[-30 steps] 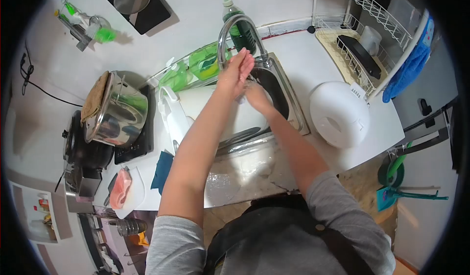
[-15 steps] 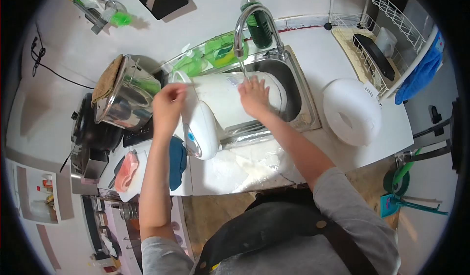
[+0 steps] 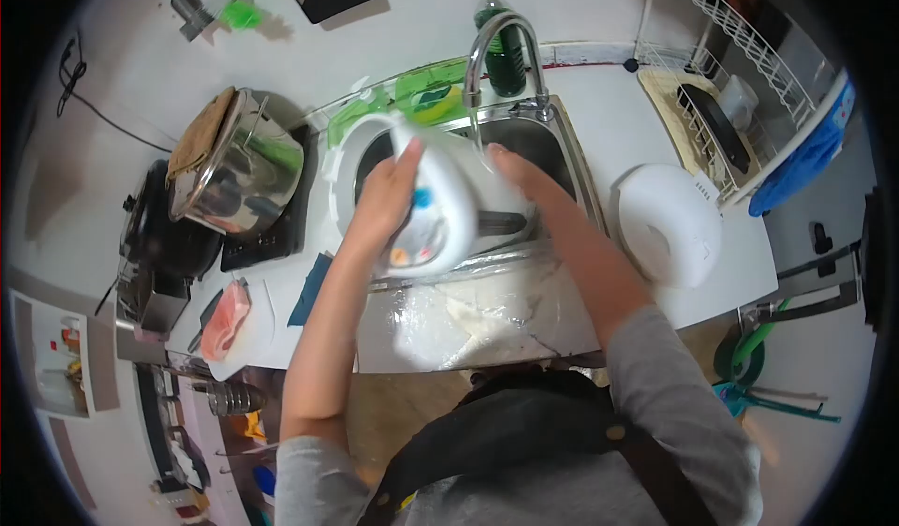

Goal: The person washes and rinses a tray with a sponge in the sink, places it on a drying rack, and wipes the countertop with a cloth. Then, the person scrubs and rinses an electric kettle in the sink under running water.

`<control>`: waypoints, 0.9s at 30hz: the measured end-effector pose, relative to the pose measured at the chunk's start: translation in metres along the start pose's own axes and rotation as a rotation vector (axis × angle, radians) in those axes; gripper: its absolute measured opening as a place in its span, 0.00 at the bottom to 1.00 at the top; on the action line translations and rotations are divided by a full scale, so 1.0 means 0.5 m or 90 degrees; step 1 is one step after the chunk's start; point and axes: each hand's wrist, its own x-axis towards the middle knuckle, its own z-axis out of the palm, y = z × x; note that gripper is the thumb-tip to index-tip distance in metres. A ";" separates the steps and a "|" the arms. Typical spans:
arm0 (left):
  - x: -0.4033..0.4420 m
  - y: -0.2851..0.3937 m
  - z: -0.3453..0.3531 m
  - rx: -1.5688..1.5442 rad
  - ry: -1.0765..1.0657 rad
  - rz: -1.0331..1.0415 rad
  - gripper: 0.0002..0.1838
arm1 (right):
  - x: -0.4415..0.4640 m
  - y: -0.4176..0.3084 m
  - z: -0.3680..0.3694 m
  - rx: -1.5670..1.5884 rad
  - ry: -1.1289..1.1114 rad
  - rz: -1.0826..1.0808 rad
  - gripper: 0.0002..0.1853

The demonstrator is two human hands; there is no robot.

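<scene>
A white electric pot (image 3: 454,203), with a rounded head, a handle and a marked front panel, is held tilted over the steel sink (image 3: 576,175). It is blurred by motion. My left hand (image 3: 382,198) is closed on the head of the pot, its thumb lying along the top. On the far side of the pot, my right hand (image 3: 517,170) is against or close beside the body, under the curved faucet (image 3: 506,20). Its fingers are partly hidden and smeared. A thin stream of water falls from the spout near these fingers.
Left of the sink stands a large steel pot (image 3: 243,175) with a brown cloth on it. Raw meat (image 3: 226,323) lies on a white board at the left front. A green bottle (image 3: 504,58) stands behind the faucet; a white lid-like piece (image 3: 670,226) lies at right.
The electric pot has been lifted and turned, and its panel has shifted right and now faces up more. My left hand has moved right onto its head; my right hand no longer lies flat.
</scene>
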 end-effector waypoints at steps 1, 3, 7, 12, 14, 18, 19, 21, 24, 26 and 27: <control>0.040 -0.011 0.009 -0.024 -0.052 0.027 0.31 | -0.023 -0.039 -0.019 0.162 -0.037 0.067 0.30; 0.089 0.004 0.063 -0.197 -0.048 0.035 0.29 | -0.063 -0.109 -0.061 0.189 -0.079 0.074 0.29; 0.154 0.039 0.107 -0.287 -0.239 -0.120 0.20 | -0.094 -0.159 -0.160 0.509 -0.158 -0.091 0.28; 0.276 0.059 0.180 0.143 -0.336 0.166 0.13 | -0.150 -0.143 -0.202 0.276 -0.026 -0.218 0.36; 0.340 0.055 0.184 0.210 -0.336 0.300 0.12 | -0.171 -0.137 -0.185 0.310 -0.038 -0.243 0.37; 0.339 0.042 0.156 -0.061 -0.239 -0.007 0.08 | -0.261 -0.137 -0.139 0.275 0.047 -0.155 0.40; 0.312 0.036 0.153 -0.123 -0.281 -0.074 0.07 | -0.283 -0.148 -0.125 0.248 0.064 -0.138 0.40; 0.295 0.020 0.133 -0.196 -0.312 -0.130 0.06 | -0.273 -0.143 -0.110 0.285 0.052 -0.215 0.39; 0.277 0.027 0.079 -0.250 -0.257 -0.088 0.07 | -0.211 -0.148 -0.127 0.297 0.002 -0.281 0.36; 0.259 0.050 0.056 -0.263 -0.266 -0.038 0.07 | -0.160 -0.164 -0.134 0.261 0.014 -0.274 0.33; 0.256 0.053 0.047 -0.267 -0.270 -0.014 0.07 | -0.133 -0.167 -0.138 0.253 -0.007 -0.289 0.32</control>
